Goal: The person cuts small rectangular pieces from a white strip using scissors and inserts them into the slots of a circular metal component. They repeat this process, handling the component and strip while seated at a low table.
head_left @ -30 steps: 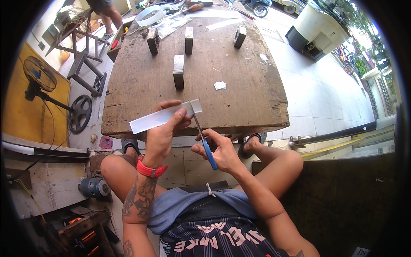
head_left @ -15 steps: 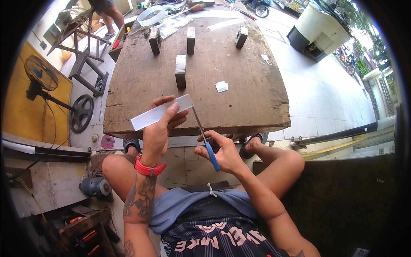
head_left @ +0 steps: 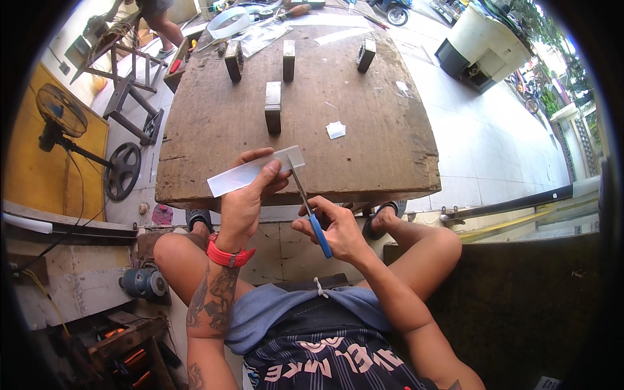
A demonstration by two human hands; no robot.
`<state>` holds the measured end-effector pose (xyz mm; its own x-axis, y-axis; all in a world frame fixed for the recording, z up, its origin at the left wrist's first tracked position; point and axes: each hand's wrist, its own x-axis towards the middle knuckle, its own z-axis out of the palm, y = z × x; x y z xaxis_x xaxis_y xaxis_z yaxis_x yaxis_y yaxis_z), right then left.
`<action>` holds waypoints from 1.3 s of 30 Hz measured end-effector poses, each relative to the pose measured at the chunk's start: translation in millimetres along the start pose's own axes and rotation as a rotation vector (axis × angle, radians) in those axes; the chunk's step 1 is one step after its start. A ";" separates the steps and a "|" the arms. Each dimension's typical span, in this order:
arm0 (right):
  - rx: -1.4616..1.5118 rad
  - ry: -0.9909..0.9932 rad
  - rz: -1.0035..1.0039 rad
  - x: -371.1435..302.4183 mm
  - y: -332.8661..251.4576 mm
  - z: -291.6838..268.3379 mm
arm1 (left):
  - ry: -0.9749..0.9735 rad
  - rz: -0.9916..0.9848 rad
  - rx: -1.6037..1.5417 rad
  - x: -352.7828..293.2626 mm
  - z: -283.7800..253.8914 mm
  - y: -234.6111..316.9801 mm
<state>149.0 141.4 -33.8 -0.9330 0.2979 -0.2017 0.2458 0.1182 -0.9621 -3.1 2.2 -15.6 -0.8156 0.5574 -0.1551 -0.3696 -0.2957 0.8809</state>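
Observation:
My left hand, with a red watch on its wrist, pinches a white translucent strip between thumb and fingers above the table's near edge. The strip slants up to the right. In my right hand are blue-handled scissors, fingers closed round the handles. Their long metal blades reach up to the strip near its right end, seemingly across it. Whether the blades have parted the sheet I cannot tell. Beyond the hands, a few small white cut pieces lie together on the wooden table.
Several dark blocks with pale metallic faces, the nearest one just past my left hand, stand on the table. A clear plastic bag, a coiled white band and a screwdriver lie at the far edge. A fan stands left.
My left hand and the strip have shifted slightly right. The scissor blades, formerly at the strip's right end, now lie a little farther in along it.

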 end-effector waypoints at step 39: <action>-0.006 0.020 -0.062 0.5 -2.6 1.5 | -0.002 -0.010 0.000 -2.0 0.5 -2.8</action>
<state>147.5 139.8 -31.7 -0.9410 0.3090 -0.1381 0.1895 0.1427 -0.9715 -0.2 2.4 -17.6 -0.8110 0.5617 -0.1636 -0.3780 -0.2898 0.8793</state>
